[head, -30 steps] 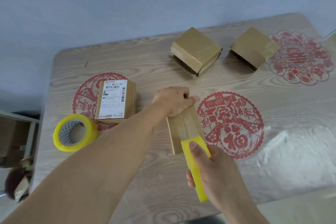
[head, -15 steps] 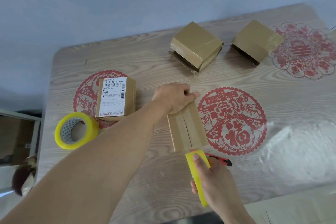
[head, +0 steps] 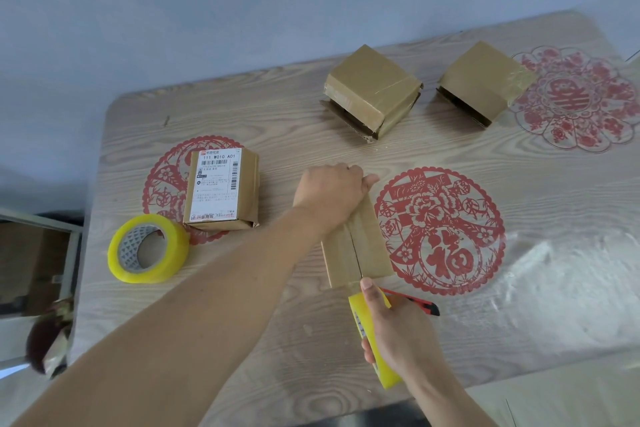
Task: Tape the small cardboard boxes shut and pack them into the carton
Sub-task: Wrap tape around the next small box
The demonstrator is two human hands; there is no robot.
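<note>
Yellow tape roll [head: 374,340] in right hand [head: 398,329], fingers curled round it, thumb on top, at near edge of small cardboard box [head: 356,246]. Left hand [head: 330,196] grips box's far end, pinning it at table [head: 450,156] centre. Advice: keep strip centred over flap seam, pull taut, press flat before cutting. Red utility knife [head: 415,303] lies just right of roll. Carton not in view.

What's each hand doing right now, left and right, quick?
Left hand: closed, gripping the far end of the small brown cardboard box.
Right hand: closed, holding a yellow roll of packing tape.
</note>
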